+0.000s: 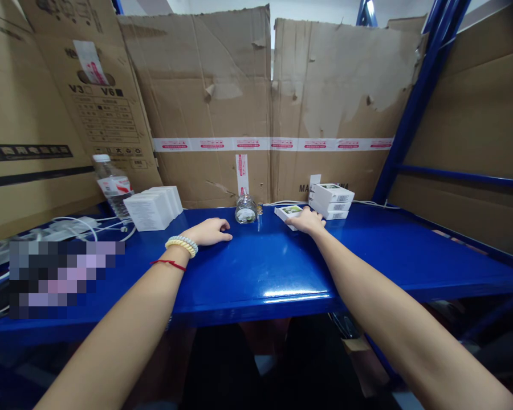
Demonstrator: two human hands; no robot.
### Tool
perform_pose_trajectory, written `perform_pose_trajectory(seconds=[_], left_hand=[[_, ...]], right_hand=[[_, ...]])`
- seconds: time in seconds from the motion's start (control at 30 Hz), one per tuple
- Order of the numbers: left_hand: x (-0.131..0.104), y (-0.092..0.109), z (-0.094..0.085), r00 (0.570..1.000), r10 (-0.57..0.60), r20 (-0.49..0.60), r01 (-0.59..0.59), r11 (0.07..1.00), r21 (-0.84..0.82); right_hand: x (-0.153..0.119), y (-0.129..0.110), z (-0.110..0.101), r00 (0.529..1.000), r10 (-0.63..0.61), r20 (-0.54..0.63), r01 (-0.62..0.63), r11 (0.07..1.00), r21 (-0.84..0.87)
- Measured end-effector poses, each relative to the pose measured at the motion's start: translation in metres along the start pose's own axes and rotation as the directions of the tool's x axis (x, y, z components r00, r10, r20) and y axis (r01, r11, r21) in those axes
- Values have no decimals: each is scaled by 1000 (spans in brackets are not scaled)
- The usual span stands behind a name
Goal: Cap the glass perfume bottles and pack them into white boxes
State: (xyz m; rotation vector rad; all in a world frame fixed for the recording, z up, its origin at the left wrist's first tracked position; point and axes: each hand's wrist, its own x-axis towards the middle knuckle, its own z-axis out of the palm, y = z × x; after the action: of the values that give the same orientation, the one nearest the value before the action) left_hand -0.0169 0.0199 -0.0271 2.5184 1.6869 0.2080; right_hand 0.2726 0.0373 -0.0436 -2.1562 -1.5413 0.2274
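My right hand point(311, 221) is closed on a flat white box point(285, 212) with a green picture on top; the box lies on the blue table, partly covered by my fingers. Just behind and to the right of it stands a stack of similar white boxes point(331, 202) with barcodes on their ends. My left hand point(211, 232) rests on the blue tabletop point(248, 267), holding nothing, its fingers loosely bent and thumb apart. Between my hands, further back, is a small clear glass jar point(245, 212) with a pale label. A small gold-coloured item point(260, 209) stands beside it.
At the left, a row of white boxes point(151, 209) stands near a plastic bottle point(113, 188). White cables and a power strip point(70, 229) lie by the left edge, near a pixelated patch. Cardboard panels point(205, 102) wall the back and sides; a blue post point(419, 97) rises right.
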Motion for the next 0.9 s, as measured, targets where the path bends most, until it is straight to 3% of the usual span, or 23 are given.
perform_pose_trajectory(seconds=[0.9], left_hand=[[-2,3,-2,1000,-17,-4,16,1000,-20]], right_hand=[[0,1,0,1000,-7,-8,7,999,-38]])
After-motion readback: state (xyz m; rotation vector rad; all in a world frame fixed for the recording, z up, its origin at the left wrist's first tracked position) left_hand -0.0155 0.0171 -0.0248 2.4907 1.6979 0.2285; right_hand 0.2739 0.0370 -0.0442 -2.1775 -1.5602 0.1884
